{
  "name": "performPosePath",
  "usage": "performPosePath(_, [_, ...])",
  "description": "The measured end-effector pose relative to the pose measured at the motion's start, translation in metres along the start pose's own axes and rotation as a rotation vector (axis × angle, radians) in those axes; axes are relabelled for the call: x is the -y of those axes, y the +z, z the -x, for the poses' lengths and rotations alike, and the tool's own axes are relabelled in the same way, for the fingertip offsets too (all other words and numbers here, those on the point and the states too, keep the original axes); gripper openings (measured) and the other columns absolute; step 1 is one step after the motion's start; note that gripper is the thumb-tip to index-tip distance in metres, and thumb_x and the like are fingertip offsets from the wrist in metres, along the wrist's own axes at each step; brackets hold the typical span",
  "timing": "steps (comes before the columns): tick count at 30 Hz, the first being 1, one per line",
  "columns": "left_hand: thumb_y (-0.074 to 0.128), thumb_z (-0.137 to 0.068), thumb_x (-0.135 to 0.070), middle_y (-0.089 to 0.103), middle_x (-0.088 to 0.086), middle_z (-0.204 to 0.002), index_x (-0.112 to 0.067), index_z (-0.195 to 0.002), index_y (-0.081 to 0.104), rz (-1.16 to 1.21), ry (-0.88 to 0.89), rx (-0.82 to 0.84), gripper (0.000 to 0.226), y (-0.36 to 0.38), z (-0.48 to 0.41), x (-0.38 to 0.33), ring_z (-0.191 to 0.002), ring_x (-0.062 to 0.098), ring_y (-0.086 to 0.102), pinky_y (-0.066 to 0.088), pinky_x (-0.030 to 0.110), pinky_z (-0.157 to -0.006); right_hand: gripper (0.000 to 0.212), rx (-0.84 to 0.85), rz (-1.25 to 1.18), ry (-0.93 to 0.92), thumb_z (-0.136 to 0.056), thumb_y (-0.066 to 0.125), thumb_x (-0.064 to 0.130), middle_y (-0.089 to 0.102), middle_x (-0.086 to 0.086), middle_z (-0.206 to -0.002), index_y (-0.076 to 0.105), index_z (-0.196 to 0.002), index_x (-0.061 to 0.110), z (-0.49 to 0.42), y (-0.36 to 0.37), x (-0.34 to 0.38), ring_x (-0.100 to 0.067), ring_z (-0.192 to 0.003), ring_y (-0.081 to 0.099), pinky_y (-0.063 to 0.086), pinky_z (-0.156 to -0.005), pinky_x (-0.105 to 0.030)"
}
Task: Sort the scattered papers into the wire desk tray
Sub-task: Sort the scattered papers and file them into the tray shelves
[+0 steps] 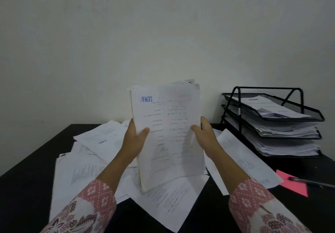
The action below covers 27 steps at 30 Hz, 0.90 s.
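Black table [27,187] fills the foreground, strewn with loose papers [87,169] under and beside both wrists. Left hand [135,140] and right hand [204,135] each grip a side of an upright sheaf of papers [168,133], thumbs on its face. Right of the right hand lie a pink note [293,183] and pen [311,182]; farther right stands the three-tier wire desk tray [272,122], papers in every tier.

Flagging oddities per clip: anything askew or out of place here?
The white printed paper stack, gripped by both hands, is upside down: its blue heading reads inverted. Loose white sheets lie crisscrossed on the black desk.
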State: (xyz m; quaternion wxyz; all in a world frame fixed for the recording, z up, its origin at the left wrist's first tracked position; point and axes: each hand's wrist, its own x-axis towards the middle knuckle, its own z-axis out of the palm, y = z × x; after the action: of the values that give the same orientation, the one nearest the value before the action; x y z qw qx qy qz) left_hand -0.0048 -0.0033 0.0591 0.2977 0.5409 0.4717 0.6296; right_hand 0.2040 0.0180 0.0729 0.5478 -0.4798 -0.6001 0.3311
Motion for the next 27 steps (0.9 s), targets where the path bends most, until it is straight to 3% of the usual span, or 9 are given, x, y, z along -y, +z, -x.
performPosePath(5, [0.048, -0.095, -0.007, 0.053, -0.003, -0.110, -0.023, -0.116, 0.040, -0.045, 0.046, 0.069, 0.027, 0.023, -0.003, -0.008, -0.096, 0.014, 0.054, 0.043, 0.016, -0.067, 0.017, -0.092, -0.052, 0.008, -0.094, 0.053, 0.021, 0.059, 0.000, -0.099, 0.049, -0.111, 0.018, -0.003, -0.030, 0.006, -0.017, -0.088, 0.058, 0.048, -0.072, -0.027])
performPosePath(8, [0.045, -0.095, -0.005, 0.053, -0.007, -0.106, -0.024, -0.117, 0.039, -0.057, 0.032, 0.165, 0.030, 0.053, -0.002, -0.014, -0.086, 0.001, 0.052, 0.042, 0.014, -0.066, 0.021, -0.187, -0.095, 0.076, -0.095, 0.051, 0.020, 0.056, 0.001, -0.098, 0.047, -0.114, 0.015, -0.005, -0.065, 0.004, -0.015, -0.083, 0.055, 0.045, -0.067, -0.027])
performPosePath(10, [0.047, -0.094, -0.006, 0.053, -0.004, -0.110, -0.023, -0.121, 0.039, -0.063, -0.016, 0.249, 0.033, 0.073, -0.001, -0.016, -0.086, 0.001, 0.052, 0.042, 0.017, -0.065, 0.022, -0.231, -0.102, 0.132, -0.095, 0.049, 0.020, 0.054, 0.001, -0.101, 0.046, -0.116, 0.016, -0.003, -0.086, 0.000, -0.014, -0.084, 0.053, 0.043, -0.066, -0.028])
performPosePath(13, [0.052, -0.094, -0.015, 0.052, 0.000, -0.119, -0.017, -0.132, 0.036, -0.071, -0.120, 0.362, 0.041, 0.109, 0.003, -0.016, -0.093, 0.013, 0.055, 0.045, 0.026, -0.074, 0.017, -0.310, -0.091, 0.208, -0.094, 0.047, 0.012, 0.058, -0.004, -0.106, 0.054, -0.109, 0.015, 0.000, -0.121, -0.011, -0.020, -0.092, 0.052, 0.041, -0.078, -0.030])
performPosePath(17, [0.056, -0.093, -0.022, 0.049, 0.002, -0.122, -0.018, -0.134, 0.029, -0.132, -0.207, 0.514, 0.049, 0.144, 0.012, -0.007, -0.102, 0.019, 0.055, 0.048, 0.031, -0.080, 0.031, -0.399, -0.116, 0.340, -0.094, 0.047, 0.004, 0.057, -0.006, -0.110, 0.056, -0.123, 0.006, 0.006, -0.157, -0.029, -0.028, -0.107, 0.053, 0.042, -0.091, -0.036])
performPosePath(21, [0.055, -0.094, -0.020, 0.045, 0.001, -0.120, -0.020, -0.134, 0.026, -0.196, -0.245, 0.656, 0.050, 0.172, 0.025, -0.003, -0.093, 0.012, 0.054, 0.049, 0.021, -0.068, 0.031, -0.468, -0.104, 0.477, -0.094, 0.047, 0.000, 0.053, -0.022, -0.130, 0.052, -0.123, -0.010, 0.008, -0.194, -0.048, -0.035, -0.120, 0.049, 0.037, -0.102, -0.043])
performPosePath(25, [0.055, -0.093, -0.017, 0.046, 0.004, -0.126, -0.020, -0.137, 0.026, -0.187, -0.288, 0.730, 0.052, 0.195, 0.031, 0.000, -0.110, 0.022, 0.053, 0.049, 0.036, -0.092, 0.039, -0.526, -0.079, 0.547, -0.094, 0.046, -0.001, 0.040, -0.027, -0.140, 0.042, -0.131, -0.014, 0.006, -0.225, -0.058, -0.036, -0.130, 0.037, 0.029, -0.108, -0.046])
performPosePath(27, [0.054, -0.094, -0.016, 0.047, 0.004, -0.123, -0.019, -0.138, 0.026, -0.182, -0.306, 0.756, 0.052, 0.205, 0.033, 0.001, -0.110, 0.023, 0.053, 0.048, 0.036, -0.093, 0.041, -0.547, -0.075, 0.553, -0.095, 0.045, -0.001, 0.037, -0.027, -0.142, 0.039, -0.133, -0.013, 0.004, -0.238, -0.059, -0.036, -0.132, 0.036, 0.030, -0.108, -0.043])
